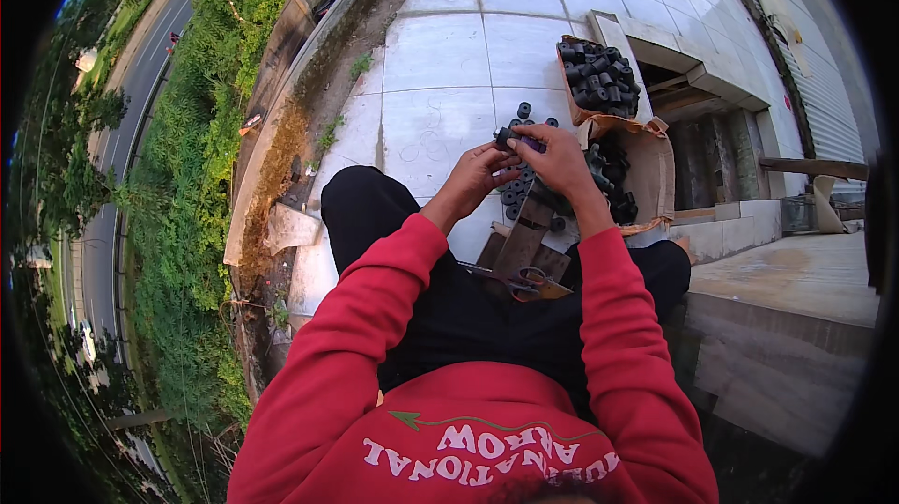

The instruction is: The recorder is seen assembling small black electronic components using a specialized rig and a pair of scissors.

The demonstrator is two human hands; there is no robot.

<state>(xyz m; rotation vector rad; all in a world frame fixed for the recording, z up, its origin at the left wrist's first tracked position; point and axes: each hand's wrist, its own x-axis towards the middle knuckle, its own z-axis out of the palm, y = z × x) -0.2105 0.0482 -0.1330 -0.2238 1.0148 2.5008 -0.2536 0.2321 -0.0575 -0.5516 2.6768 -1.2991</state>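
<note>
In front of my knees I hold a short black cylinder (507,138), which looks like a rubber bushing. My right hand (554,163) pinches it from the right, its fingers curled over. From the left, my left hand (476,173) has its fingertips against the lower side of the same piece. Several more black bushings (523,111) with centre holes lie on the tiles just beyond and below my hands, some partly hidden by them. Between my legs is a wooden block (523,240), and a pair of scissors (530,283) rests by its near end.
A cardboard box (568,82) heaped with black bushings stands beyond my right hand. Nearer is an open cardboard carton (662,176) with more dark pieces. At right is a tiled ledge with an opening (693,111); at left, a low mossy wall (272,162) borders greenery and a road.
</note>
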